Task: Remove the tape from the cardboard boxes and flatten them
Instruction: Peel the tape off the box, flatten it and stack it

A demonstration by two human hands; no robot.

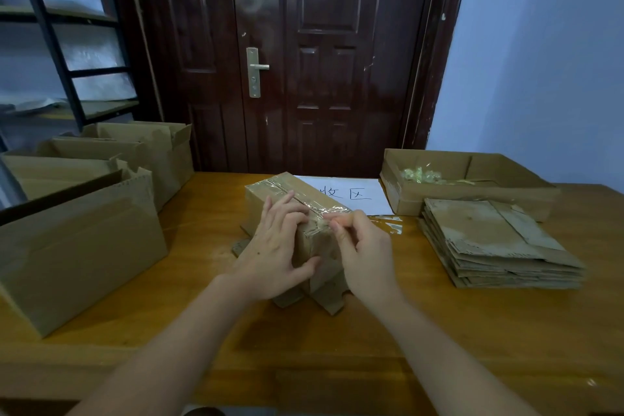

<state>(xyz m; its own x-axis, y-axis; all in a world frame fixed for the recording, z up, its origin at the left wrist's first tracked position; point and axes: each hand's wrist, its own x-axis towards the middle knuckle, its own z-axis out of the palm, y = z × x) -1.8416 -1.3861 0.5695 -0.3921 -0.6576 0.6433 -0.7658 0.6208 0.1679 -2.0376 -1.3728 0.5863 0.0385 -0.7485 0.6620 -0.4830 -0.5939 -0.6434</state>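
Observation:
A small cardboard box (270, 192) stands in the middle of the wooden table (202, 280), its flaps spread out underneath. Clear tape (317, 206) runs along its top seam. My left hand (273, 253) grips the box's near end, fingers over the top and thumb on the front face. My right hand (361, 246) pinches the tape's near end at the box's top corner, beside the left fingertips.
Several open cardboard boxes (77, 240) crowd the table's left side. A stack of flattened boxes (496, 243) lies at the right, behind it a shallow box (472, 196) holding crumpled tape. A white paper sheet (351, 194) lies behind the small box. A dark door is beyond.

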